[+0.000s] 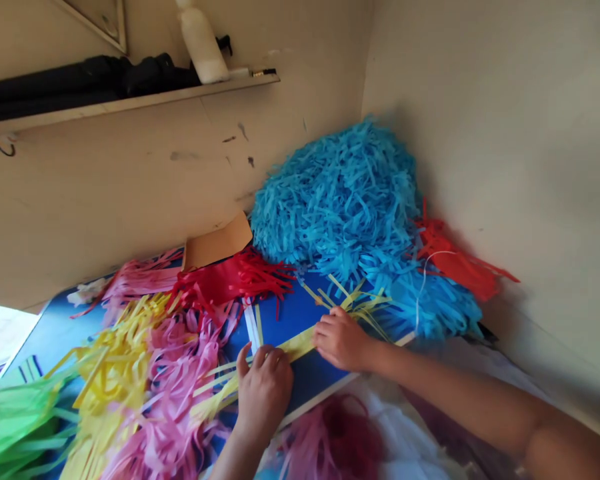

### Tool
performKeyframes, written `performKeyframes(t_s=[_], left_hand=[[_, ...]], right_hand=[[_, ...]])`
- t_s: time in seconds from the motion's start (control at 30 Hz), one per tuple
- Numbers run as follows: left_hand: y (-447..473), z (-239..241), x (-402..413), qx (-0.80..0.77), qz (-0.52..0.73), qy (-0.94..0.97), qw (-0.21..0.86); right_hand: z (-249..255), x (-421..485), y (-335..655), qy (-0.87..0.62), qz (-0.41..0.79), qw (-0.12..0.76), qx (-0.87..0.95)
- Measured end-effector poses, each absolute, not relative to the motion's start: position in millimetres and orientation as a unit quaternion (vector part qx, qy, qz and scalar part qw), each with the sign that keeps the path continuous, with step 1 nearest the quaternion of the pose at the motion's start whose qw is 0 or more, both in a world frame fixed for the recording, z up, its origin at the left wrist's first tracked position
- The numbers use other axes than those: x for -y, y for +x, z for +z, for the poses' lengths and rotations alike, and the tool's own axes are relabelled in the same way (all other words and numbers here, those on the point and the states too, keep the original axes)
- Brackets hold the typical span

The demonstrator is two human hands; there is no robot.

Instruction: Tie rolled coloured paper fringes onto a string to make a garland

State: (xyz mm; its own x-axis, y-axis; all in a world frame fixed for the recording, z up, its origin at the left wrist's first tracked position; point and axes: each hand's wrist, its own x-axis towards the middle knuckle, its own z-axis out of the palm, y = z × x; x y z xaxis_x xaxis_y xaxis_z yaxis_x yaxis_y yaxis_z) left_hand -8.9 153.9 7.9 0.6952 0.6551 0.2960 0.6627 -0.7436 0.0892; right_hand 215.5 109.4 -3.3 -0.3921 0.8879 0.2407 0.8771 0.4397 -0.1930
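A strip of pale yellow tissue paper (301, 343) with fringed ends stretches between my two hands, low over the blue tabletop (280, 318). My left hand (265, 387) is closed on its left part, and loose fringes stick out to the left over the pink fringe. Farther along, my right hand (343, 339) has its fingers closed on the strip's right part. Its yellow fringes spread out beyond that hand toward the blue fringe. My fingertips are partly hidden. A narrow white strip (251, 325) lies on the table just behind my left hand.
A big heap of blue fringed paper (340, 193) fills the corner. Red fringe (225, 283), pink fringe (185, 373), yellow fringe (117, 360) and green paper (17, 423) cover the left side. Behind stands brown cardboard (217, 243). A wall shelf (130, 105) holds a white bottle (203, 43).
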Motion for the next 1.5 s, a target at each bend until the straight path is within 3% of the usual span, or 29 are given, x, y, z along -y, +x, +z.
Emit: performKeyframes(t_s=[0.17, 0.3, 1.17, 1.4, 1.5], left_hand=[[-23.8, 12.3, -165.2, 0.374, -0.148, -0.914, -0.052], [-23.3, 9.9, -180.1, 0.402, -0.116, -0.903, -0.092], [-9.7, 15.2, -185.5, 0.454, 0.0, -0.891, 0.001], [-8.0, 17.7, -180.6, 0.453, -0.022, -0.891, 0.03], [-11.3, 15.1, -180.9, 0.369, -0.063, -0.927, 0.032]], right_hand=[[-4.8, -117.2, 234.3, -0.581, 0.103, 0.204, 0.781], [0.0, -126.4, 230.9, -0.647, 0.118, 0.185, 0.73], [-4.3, -132.0, 225.6, -0.706, 0.066, 0.155, 0.688], [-3.8, -130.8, 224.8, -0.704, 0.045, 0.178, 0.686], [4.7, -126.9, 222.4, -0.697, 0.017, 0.197, 0.689]])
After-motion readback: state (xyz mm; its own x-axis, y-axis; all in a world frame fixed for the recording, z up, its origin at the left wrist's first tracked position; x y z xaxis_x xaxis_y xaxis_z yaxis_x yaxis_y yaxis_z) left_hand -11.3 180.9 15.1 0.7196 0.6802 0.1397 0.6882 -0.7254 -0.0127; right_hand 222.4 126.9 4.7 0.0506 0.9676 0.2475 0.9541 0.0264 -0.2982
